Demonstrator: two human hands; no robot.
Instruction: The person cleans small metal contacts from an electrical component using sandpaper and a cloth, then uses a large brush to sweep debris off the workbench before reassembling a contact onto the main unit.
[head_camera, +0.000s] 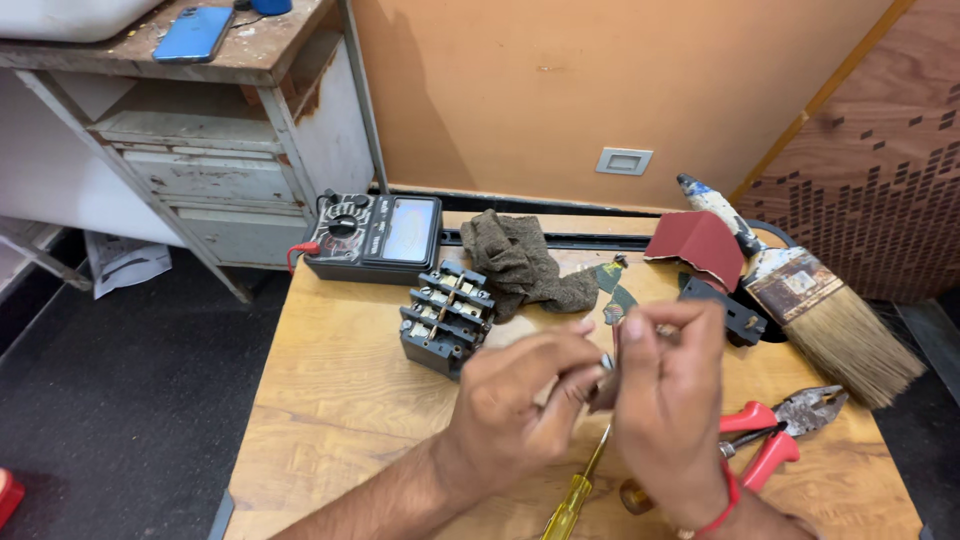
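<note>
Both hands meet above the middle of the pale wooden table (330, 400), fingertips pressed together around a small metal part (607, 361) that is mostly hidden between them. The left hand (520, 400) pinches it from the left with thumb and forefinger; the right hand (668, 400), a red thread at its wrist, closes on it from the right. What the part is cannot be told.

Just below the hands a yellow-handled screwdriver (572, 500) lies on the table, and near the right wrist lie red-handled pliers (775, 430). Far left of the hands stands a black terminal block with metal contacts (447, 318), and behind it a black analogue multimeter (375, 235). A crumpled brown cloth (525, 262) lies beside the meter. At the far right are a folded sheet of red sandpaper (700, 245) and a wide, paint-spattered bristle brush (820, 310). A blue phone (193, 33) rests on a worn white desk (230, 150) at the far left
</note>
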